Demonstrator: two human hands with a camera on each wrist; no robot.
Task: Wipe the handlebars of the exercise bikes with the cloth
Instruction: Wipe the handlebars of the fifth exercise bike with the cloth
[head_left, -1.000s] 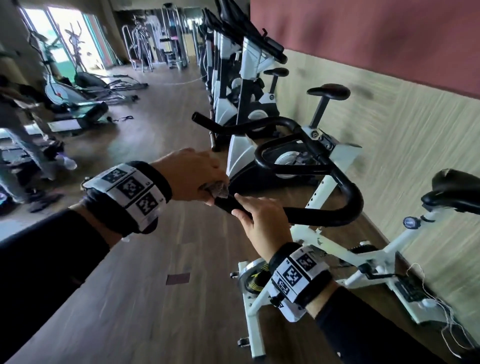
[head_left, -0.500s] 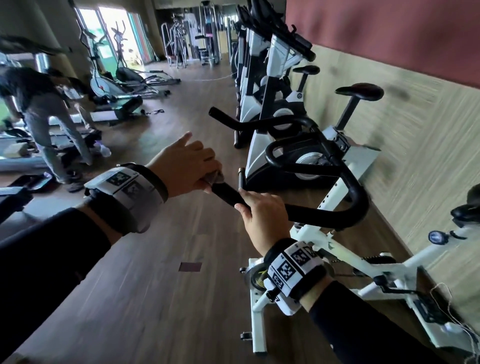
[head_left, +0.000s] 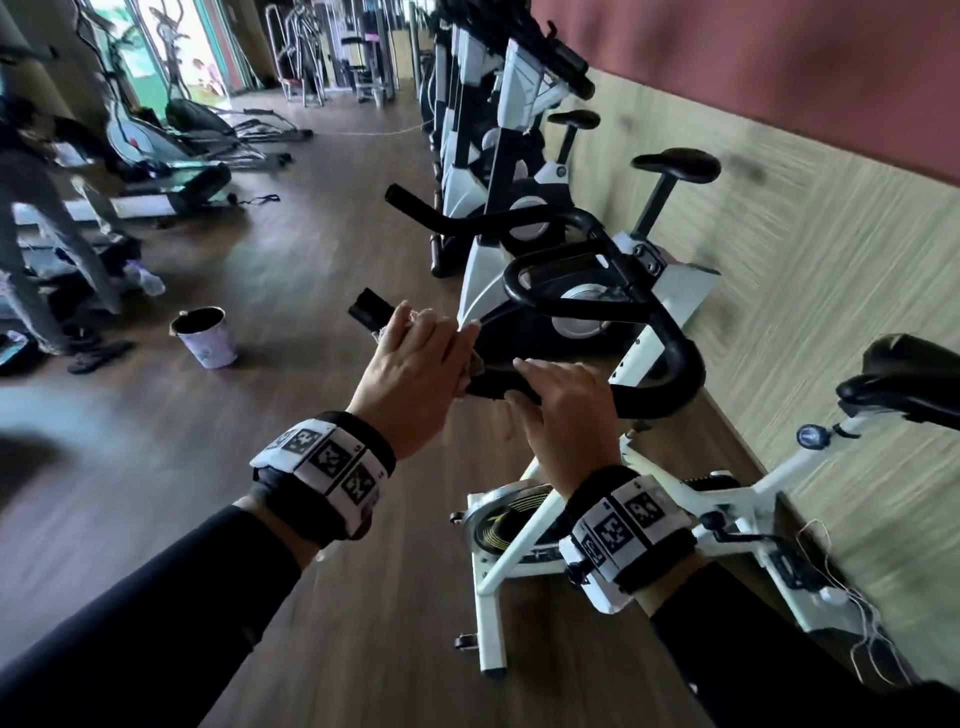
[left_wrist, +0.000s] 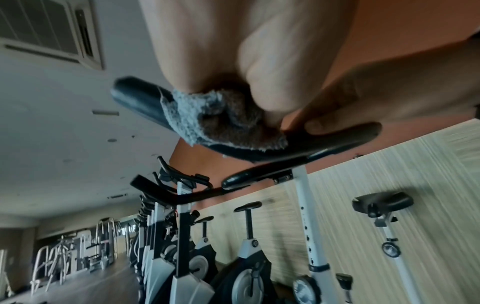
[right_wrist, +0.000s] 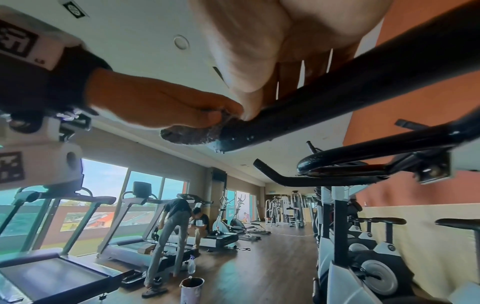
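Note:
The black handlebar (head_left: 670, 374) of the nearest white exercise bike (head_left: 519, 540) curves toward me. My left hand (head_left: 415, 364) grips a grey-brown cloth (left_wrist: 207, 119) wrapped over the bar, a little in from its bare end (head_left: 369, 307). A fringe of cloth (head_left: 415, 314) peeks past the knuckles. My right hand (head_left: 561, 405) holds the same bar just right of the left hand, fingers laid over it and thumb beneath. From the right wrist, the cloth (right_wrist: 187, 133) sits at the bar's (right_wrist: 363, 86) tip beside the left hand (right_wrist: 166, 107).
More exercise bikes (head_left: 498, 130) line the wood-panelled wall (head_left: 831, 260) beyond. A black saddle (head_left: 909, 374) sits at right. A bucket (head_left: 205, 338) stands on the wooden floor at left. People (right_wrist: 174, 236) are by the treadmills (right_wrist: 64, 267) across the room.
My left hand slid the cloth along the bar from its end toward my right hand, baring the bar's tip. The view swung left, bringing the bucket in.

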